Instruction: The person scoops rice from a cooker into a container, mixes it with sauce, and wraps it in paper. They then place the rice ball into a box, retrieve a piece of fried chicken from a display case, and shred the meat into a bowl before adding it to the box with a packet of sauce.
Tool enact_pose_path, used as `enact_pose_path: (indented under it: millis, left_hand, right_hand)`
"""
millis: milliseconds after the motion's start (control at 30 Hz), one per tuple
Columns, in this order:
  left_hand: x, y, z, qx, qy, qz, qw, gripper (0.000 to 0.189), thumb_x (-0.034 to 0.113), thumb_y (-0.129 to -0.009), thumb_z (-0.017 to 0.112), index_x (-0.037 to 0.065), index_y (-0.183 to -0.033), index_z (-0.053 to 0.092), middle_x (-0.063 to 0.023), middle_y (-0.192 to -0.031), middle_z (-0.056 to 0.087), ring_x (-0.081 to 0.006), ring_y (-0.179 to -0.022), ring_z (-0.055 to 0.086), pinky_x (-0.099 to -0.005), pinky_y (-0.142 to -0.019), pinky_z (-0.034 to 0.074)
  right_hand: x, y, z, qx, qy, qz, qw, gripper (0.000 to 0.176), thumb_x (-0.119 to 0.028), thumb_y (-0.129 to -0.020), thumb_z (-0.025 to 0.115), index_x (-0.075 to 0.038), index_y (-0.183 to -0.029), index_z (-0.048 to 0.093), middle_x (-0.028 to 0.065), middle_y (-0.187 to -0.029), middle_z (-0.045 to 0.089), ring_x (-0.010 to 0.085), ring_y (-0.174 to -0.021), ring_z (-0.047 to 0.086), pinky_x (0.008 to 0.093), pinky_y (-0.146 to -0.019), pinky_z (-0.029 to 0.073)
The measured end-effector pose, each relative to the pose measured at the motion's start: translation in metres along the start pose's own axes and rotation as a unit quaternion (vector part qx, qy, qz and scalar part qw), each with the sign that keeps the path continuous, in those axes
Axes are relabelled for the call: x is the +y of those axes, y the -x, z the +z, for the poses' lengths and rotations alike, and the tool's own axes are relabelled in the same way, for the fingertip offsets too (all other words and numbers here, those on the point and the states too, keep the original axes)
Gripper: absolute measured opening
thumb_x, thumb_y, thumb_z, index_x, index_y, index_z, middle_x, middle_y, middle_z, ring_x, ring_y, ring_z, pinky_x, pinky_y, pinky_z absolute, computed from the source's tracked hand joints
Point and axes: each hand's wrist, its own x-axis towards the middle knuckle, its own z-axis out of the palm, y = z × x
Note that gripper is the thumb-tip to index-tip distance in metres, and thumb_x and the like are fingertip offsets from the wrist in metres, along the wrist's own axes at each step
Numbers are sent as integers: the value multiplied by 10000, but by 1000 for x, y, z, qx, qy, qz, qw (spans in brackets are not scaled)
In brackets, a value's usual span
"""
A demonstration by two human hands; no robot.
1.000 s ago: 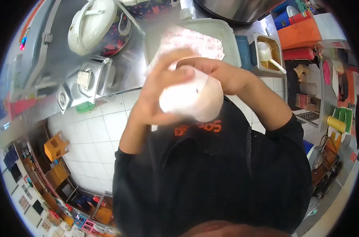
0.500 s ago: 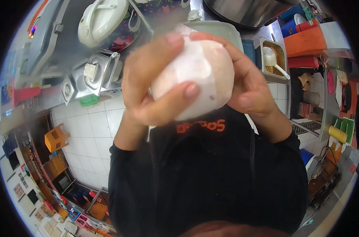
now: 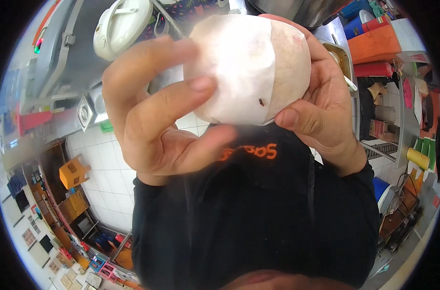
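Observation:
Both my hands hold a round bundle wrapped in white paper (image 3: 249, 67) close up to the camera. My left hand (image 3: 152, 116) grips its left side, thumb and fingers pressed on the paper. My right hand (image 3: 316, 101) cups its right side, thumb under the lower edge. A paper seam runs down the bundle, and pinkish filling shows through the wrap on the right. Below the hands is my black shirt with orange lettering (image 3: 249, 152).
A white rice cooker (image 3: 121, 26) sits on the steel counter at upper left, with lidded steel containers (image 3: 87, 111) beside it. A steel pan with sauce (image 3: 343, 60) lies at right. Orange and red boxes (image 3: 374, 43) stand at far right. White tiled floor (image 3: 104, 159) shows below.
Both hands have raised the wrapped bundle toward the camera, so it looks much larger. It now hides the tray with printed paper on the counter.

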Motion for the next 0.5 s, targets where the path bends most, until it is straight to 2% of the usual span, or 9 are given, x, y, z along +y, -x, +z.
enact_pose_path:
  millis: [33,100,167,200,267,400,467,500]
  left_hand:
    - [1,-1,1,-1,1,0,1000,510,463,-806,692,90,-1127,553,-188,-1185,536,-292,-1088,558,-397,-938,460]
    - [2,-4,4,23,8,-2,1000,440,434,-785,724,91,-1037,609,-178,-1140,563,-279,-1062,564,-378,-916,452]
    - [9,-9,5,16,-2,-12,1000,414,410,-776,735,83,-1007,628,-174,-1114,578,-276,-1039,572,-369,-890,456]
    - [11,-11,4,10,-15,-23,1000,388,385,-767,747,75,-977,648,-169,-1088,592,-273,-1015,580,-360,-864,460]
    - [11,-16,5,8,-13,-10,1000,359,340,-743,761,66,-952,663,-167,-1058,605,-268,-988,587,-358,-842,460]
    - [14,-20,12,-4,-33,32,999,301,211,-671,786,48,-905,691,-154,-980,637,-255,-916,598,-354,-791,458]
    - [19,-21,18,-4,-31,23,999,287,184,-659,784,49,-894,689,-146,-960,640,-255,-906,594,-355,-783,457]
    - [22,-22,22,-4,-29,14,999,275,157,-648,783,50,-883,687,-138,-941,643,-256,-897,590,-355,-775,455]
  right_hand:
    - [5,2,-9,-22,2,-9,1000,936,-180,-659,847,37,-1394,310,121,-1306,520,193,-1205,521,321,-1025,413]
    - [15,3,-22,-41,4,-18,999,936,-174,-658,848,37,-1394,310,120,-1306,519,191,-1205,521,319,-1024,414]
    - [24,1,-29,-75,47,-93,992,933,-161,-660,846,34,-1395,306,118,-1305,520,189,-1197,527,315,-1022,417]
    - [17,2,-19,-73,47,-94,992,933,-161,-660,846,34,-1395,306,118,-1305,520,189,-1197,527,315,-1022,417]
    - [-7,4,9,111,97,60,987,928,-138,-665,840,30,-1398,296,117,-1296,525,190,-1191,531,314,-1022,418]
    - [-4,10,-2,117,117,35,986,927,-116,-669,835,25,-1401,284,115,-1285,530,189,-1184,535,313,-1014,428]
    - [-3,16,-21,73,254,13,964,899,-91,-681,818,20,-1398,288,114,-1272,535,190,-1178,538,311,-1001,440]
    - [-3,17,-19,71,254,12,964,899,-91,-681,818,20,-1398,288,114,-1272,535,190,-1178,538,311,-1001,440]
